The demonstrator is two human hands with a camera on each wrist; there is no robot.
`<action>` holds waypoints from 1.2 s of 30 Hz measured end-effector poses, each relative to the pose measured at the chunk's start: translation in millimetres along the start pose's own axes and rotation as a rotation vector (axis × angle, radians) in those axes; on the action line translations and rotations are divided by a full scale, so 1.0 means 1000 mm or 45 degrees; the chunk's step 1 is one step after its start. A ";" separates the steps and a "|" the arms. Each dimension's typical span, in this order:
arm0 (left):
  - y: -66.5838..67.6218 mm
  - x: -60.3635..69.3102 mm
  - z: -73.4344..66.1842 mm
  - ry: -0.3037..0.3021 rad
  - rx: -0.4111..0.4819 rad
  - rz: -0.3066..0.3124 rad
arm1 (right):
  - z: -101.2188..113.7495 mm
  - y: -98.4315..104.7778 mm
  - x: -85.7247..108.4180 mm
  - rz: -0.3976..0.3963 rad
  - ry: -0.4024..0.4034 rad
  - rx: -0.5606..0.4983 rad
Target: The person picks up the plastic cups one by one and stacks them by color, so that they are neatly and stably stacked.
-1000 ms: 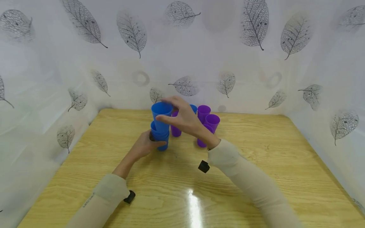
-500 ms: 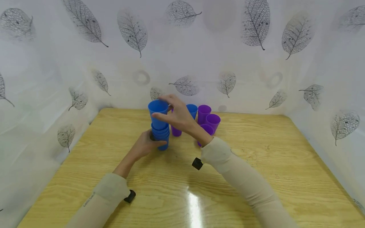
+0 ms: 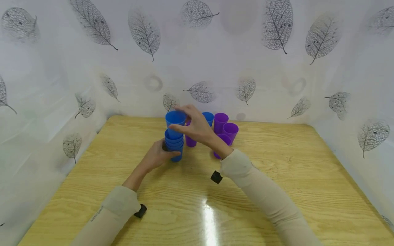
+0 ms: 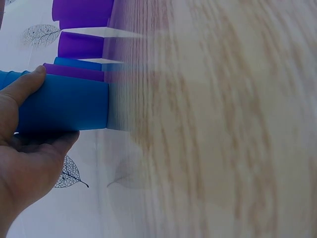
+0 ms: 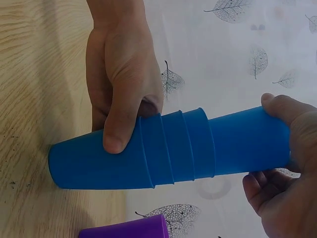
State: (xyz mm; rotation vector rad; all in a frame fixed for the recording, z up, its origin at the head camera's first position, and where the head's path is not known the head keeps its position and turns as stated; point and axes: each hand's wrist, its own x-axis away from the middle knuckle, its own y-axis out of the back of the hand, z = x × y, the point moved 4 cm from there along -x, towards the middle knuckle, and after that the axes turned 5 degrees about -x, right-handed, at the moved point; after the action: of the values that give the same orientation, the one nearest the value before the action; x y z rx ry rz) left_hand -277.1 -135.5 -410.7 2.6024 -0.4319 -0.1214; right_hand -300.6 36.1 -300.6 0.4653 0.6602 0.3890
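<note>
Several nested blue cups (image 3: 174,145) stand upright on the wooden table, and the left hand (image 3: 156,156) grips the lowest one round its side. Another blue cup (image 3: 174,123) sits partly inside the top of the stack, its rim held between the thumb and fingers of the right hand (image 3: 197,126). In the right wrist view the stacked rims (image 5: 173,148) show in a row, the left hand (image 5: 124,84) round the bottom cup and the right hand (image 5: 292,168) on the upper cup (image 5: 247,144). The left wrist view shows the gripped blue cup (image 4: 69,104) touching the table.
A purple cup (image 3: 191,140) stands just right of the stack. Farther right are a blue cup (image 3: 208,118) and purple cups (image 3: 221,121), (image 3: 231,131), (image 3: 224,138), partly behind the right hand and wrist. A leaf-patterned sheet (image 3: 123,68) borders the wooden table (image 3: 277,164).
The right hand has shifted slightly, first left and then back right, with its blue cup. That cup came over the stack, and more nested rims show below it. The left hand has stayed in place.
</note>
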 end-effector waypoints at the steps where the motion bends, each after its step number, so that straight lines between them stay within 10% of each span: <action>1: 0.000 0.000 0.000 -0.003 -0.003 -0.001 | 0.000 0.000 0.001 0.003 -0.001 -0.002; 36: -0.001 0.000 0.000 0.108 -0.036 -0.025 | -0.041 0.051 0.046 0.047 -0.229 -0.040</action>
State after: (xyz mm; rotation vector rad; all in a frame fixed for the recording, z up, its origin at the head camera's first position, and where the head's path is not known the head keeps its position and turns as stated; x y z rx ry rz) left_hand -276.8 -135.0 -411.4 2.5739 -0.3719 -0.0236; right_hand -304.4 112.2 -324.3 0.4767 0.4715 0.3870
